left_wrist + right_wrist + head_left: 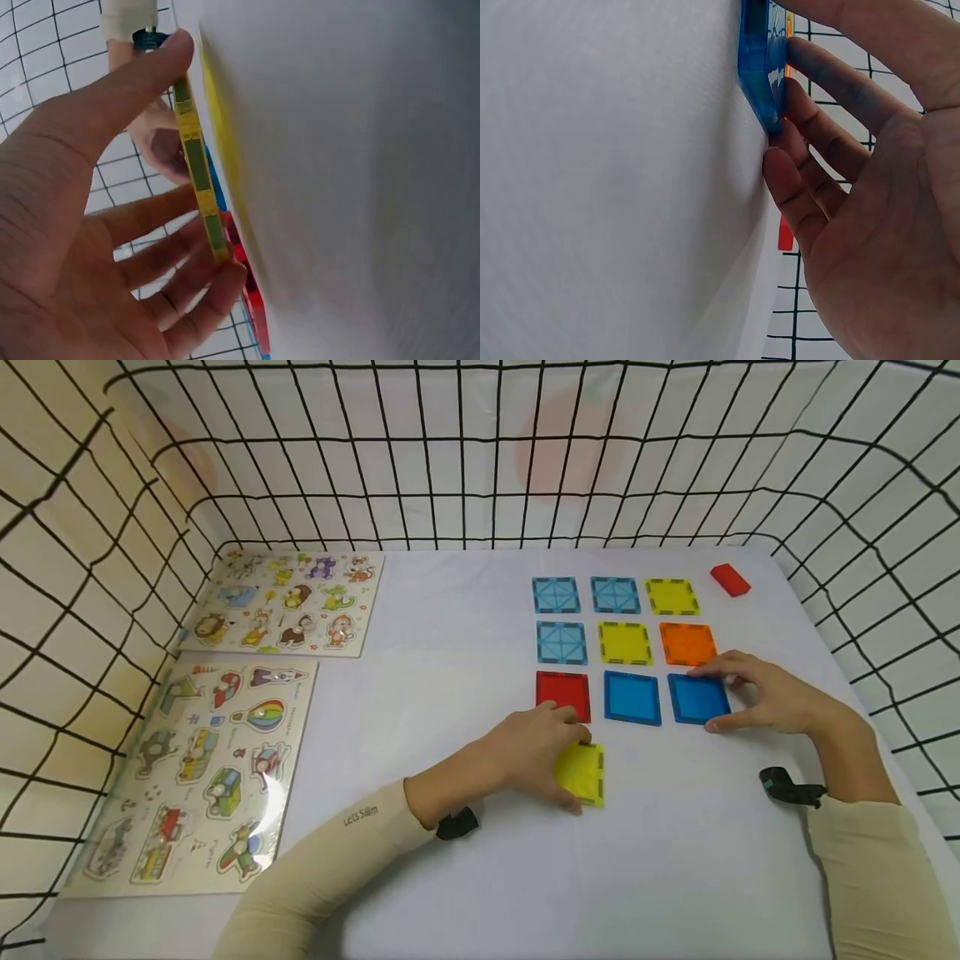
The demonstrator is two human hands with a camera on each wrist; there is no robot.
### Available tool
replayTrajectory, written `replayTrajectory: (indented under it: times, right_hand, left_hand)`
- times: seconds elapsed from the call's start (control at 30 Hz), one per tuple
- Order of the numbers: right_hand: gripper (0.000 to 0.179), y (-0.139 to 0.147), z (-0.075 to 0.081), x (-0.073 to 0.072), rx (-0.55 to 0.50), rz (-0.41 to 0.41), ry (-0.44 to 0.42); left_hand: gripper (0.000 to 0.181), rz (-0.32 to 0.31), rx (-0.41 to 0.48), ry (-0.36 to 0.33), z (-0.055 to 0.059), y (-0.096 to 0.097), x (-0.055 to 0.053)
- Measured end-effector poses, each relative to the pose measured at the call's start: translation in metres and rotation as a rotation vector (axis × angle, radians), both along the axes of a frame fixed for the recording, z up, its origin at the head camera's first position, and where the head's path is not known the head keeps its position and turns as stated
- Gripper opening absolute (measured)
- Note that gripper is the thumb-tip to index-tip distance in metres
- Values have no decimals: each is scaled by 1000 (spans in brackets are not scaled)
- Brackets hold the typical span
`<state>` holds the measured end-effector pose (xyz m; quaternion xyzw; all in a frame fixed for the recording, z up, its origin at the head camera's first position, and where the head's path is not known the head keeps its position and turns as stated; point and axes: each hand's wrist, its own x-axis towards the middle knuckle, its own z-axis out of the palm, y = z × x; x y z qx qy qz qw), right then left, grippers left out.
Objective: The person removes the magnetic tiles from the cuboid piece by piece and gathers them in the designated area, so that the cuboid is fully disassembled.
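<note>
My left hand (536, 752) holds a yellow magnetic tile (588, 774) by its edges, thumb on the near side and fingers on the far side. In the left wrist view this yellow tile (196, 161) stands edge-on between thumb and fingers, close over the white surface. Just beyond it lies a red tile (562, 687), partly covered by the left fingers. My right hand (776, 697) pinches the right side of a blue tile (697, 697) between thumb and fingers; the right wrist view shows that blue tile (761, 67) at the fingertips. Another blue tile (632, 697) lies between the red one and the pinched one.
Behind are light-blue tiles (561, 643), yellow tiles (625, 643) and an orange tile (688, 644), in rows. A red block (730, 579) lies back right. Animal (281, 602) and vehicle puzzle boards (195, 768) lie left. Black wire mesh (461, 460) borders the white table.
</note>
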<state>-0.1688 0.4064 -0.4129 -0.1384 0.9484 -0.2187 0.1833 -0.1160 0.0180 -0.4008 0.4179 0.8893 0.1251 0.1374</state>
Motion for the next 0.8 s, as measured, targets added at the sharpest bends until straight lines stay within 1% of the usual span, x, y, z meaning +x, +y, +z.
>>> replayTrajectory:
  times: [0.23, 0.53, 0.6, 0.7, 0.8]
  right_hand:
    - [80, -1, 0, 1, -1, 8, 12]
    - [81, -4, 2, 1, 9, 13, -2]
    - [84, -7, 2, 2, 19, 13, -14]
    - [92, -11, 6, 3, 35, -2, -30]
    - [97, -20, 14, 4, 49, -14, -19]
  left_hand:
    - [82, 26, -51, 32, -2, -2, 4]
    - [82, 48, -35, 38, -2, -2, 6]
    - [83, 50, -33, 31, -2, -4, 5]
    - [87, 82, -21, 8, 4, -10, 1]
    - [89, 158, 7, -25, 15, -25, -9]
